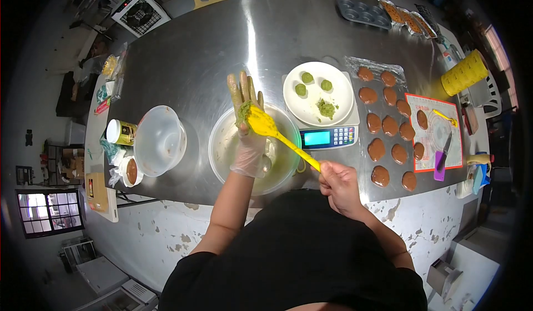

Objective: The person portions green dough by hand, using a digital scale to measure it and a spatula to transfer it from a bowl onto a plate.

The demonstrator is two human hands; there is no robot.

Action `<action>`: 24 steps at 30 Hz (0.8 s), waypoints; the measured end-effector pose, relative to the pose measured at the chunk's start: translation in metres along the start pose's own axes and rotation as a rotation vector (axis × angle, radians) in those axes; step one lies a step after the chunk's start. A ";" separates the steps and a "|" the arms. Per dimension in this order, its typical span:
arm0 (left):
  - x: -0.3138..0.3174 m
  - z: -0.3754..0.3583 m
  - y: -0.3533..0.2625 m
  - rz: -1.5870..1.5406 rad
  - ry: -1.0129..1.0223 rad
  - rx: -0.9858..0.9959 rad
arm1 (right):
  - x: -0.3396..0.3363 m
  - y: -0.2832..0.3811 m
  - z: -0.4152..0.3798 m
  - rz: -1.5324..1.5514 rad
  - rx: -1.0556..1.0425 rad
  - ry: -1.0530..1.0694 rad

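My left hand [247, 116], in a clear plastic glove smeared green, is raised with fingers stretched out over a large clear bowl [217, 150]. Against its palm rests the head of a yellow spatula [280, 137], with a clump of green dough [244, 111] beside it. The spatula's handle end is in my bare right hand [340, 184], fingers wrapped round it. To the right, a white plate [294, 103] stands on a digital scale [340, 137]. It bears three green balls [326, 85] and a heap of green crumbs [326, 108].
Brown discs [390, 125] lie in rows on a sheet at right, beside a red-edged mat [447, 158] with a purple-handled knife [441, 161]. An empty-looking clear bowl [160, 141] and a jar [120, 132] stand at left. A muffin tin [363, 14] sits far back.
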State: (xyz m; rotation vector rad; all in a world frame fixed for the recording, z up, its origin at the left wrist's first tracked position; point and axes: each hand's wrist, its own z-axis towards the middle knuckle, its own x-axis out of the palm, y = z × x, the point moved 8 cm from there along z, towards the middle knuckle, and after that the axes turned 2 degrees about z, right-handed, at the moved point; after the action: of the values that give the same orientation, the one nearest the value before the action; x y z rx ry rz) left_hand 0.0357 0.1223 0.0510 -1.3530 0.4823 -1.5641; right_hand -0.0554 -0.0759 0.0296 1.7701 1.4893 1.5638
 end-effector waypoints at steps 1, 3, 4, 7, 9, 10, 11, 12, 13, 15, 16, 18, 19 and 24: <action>-0.002 0.000 -0.001 -0.005 -0.018 -0.004 | 0.000 -0.001 0.000 0.026 0.013 0.009; -0.007 0.002 0.000 -0.026 -0.062 -0.021 | 0.000 -0.001 0.000 0.077 0.039 0.027; -0.010 0.004 0.000 -0.037 -0.081 -0.028 | 0.000 0.001 0.000 0.093 0.032 0.022; -0.002 0.007 -0.004 0.060 0.071 0.032 | -0.004 0.011 0.003 0.096 -0.024 -0.030; 0.010 0.001 -0.003 -0.046 0.102 -0.056 | -0.013 0.021 0.010 0.040 -0.110 -0.117; 0.016 -0.004 -0.003 -0.099 0.119 -0.100 | -0.019 0.027 0.013 -0.055 -0.178 -0.160; 0.019 -0.007 -0.001 -0.101 0.163 -0.122 | -0.025 0.032 0.016 -0.150 -0.248 -0.204; 0.022 -0.010 -0.002 -0.133 0.174 -0.135 | -0.032 0.037 0.019 -0.246 -0.317 -0.250; 0.027 -0.013 -0.004 -0.167 0.185 -0.149 | -0.034 0.046 0.022 -0.348 -0.413 -0.278; 0.032 -0.016 -0.003 -0.178 0.231 -0.156 | -0.031 0.060 0.022 -0.507 -0.562 -0.337; 0.031 -0.018 -0.002 -0.152 0.267 -0.147 | -0.029 0.067 0.021 -0.586 -0.636 -0.365; 0.033 -0.020 -0.003 -0.106 0.311 -0.130 | -0.022 0.076 0.019 -0.726 -0.751 -0.376; 0.035 -0.020 -0.005 -0.087 0.320 -0.122 | -0.018 0.078 0.017 -0.795 -0.808 -0.380; 0.036 -0.017 -0.009 -0.059 0.321 -0.076 | -0.003 0.074 0.009 -0.936 -0.841 -0.296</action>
State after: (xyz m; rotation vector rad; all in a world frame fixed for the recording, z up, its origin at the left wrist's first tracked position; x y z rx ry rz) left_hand 0.0202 0.0908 0.0715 -1.1838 0.7094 -1.8386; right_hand -0.0133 -0.1035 0.0842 0.6188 1.0075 1.0806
